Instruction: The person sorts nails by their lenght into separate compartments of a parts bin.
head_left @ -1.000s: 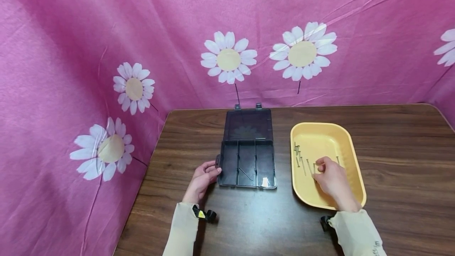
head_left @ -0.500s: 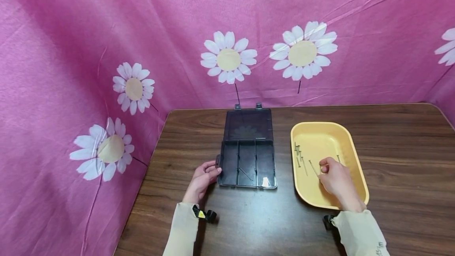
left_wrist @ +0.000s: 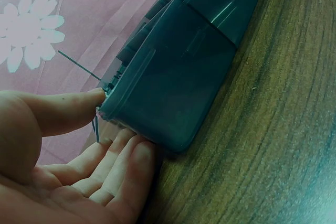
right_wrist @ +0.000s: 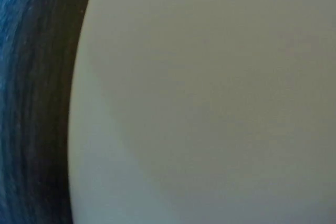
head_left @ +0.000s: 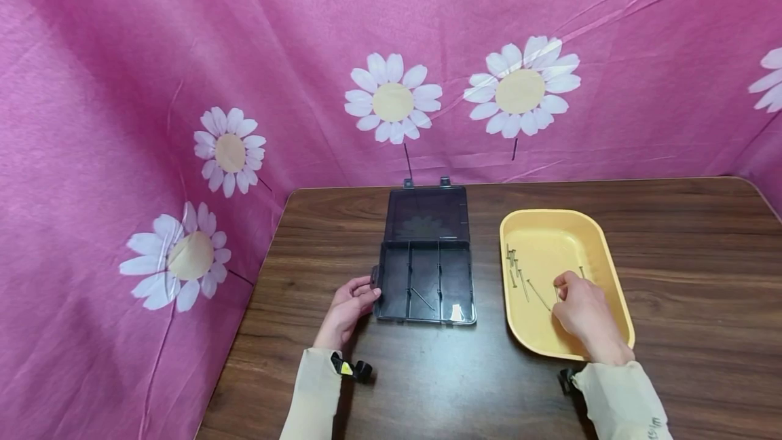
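Observation:
My left hand (head_left: 345, 309) grips the left edge of a dark see-through compartment box (head_left: 394, 284), thumb above and fingers below. In the left wrist view, the thumb touches the latch end of the box (left_wrist: 157, 93). The box's lid (head_left: 425, 212) lies open behind it. One nail (head_left: 422, 298) lies slanted in the middle compartment. My right hand (head_left: 585, 311) is inside the yellow tray (head_left: 537, 339), pinching a nail (head_left: 556, 293) partly hidden by the fingers. Another nail (head_left: 539, 295) lies just left of it. The right wrist view shows only the tray wall (right_wrist: 210, 98).
Several nails (head_left: 513, 265) lie along the tray's left side, and one nail (head_left: 582, 272) is near its right wall. The brown wooden table (head_left: 464, 386) runs back to a pink flowered cloth (head_left: 293, 87).
My right hand has shifted slightly right inside the tray, and the pinched nail has moved with it. The nail beside it has turned more slanted. The tray slid slightly right. The left hand stays put.

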### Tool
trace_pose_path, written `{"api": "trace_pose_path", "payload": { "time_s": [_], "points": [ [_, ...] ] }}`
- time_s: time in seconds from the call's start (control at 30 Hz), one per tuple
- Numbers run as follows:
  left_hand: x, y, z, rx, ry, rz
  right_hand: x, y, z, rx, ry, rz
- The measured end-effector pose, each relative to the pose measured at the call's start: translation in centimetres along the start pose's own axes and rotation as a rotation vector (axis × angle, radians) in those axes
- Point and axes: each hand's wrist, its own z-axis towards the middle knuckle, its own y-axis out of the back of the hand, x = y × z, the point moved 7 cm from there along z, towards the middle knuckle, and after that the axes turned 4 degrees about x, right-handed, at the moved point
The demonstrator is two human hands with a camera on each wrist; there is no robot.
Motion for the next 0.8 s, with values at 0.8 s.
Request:
{"api": "trace_pose_path", "payload": {
  "time_s": [0.8],
  "points": [
    [0.00, 0.00, -0.01, -0.009, 0.006, 0.001, -0.11, -0.35, -0.57, 0.136, -0.045, -0.047]
  ]
}}
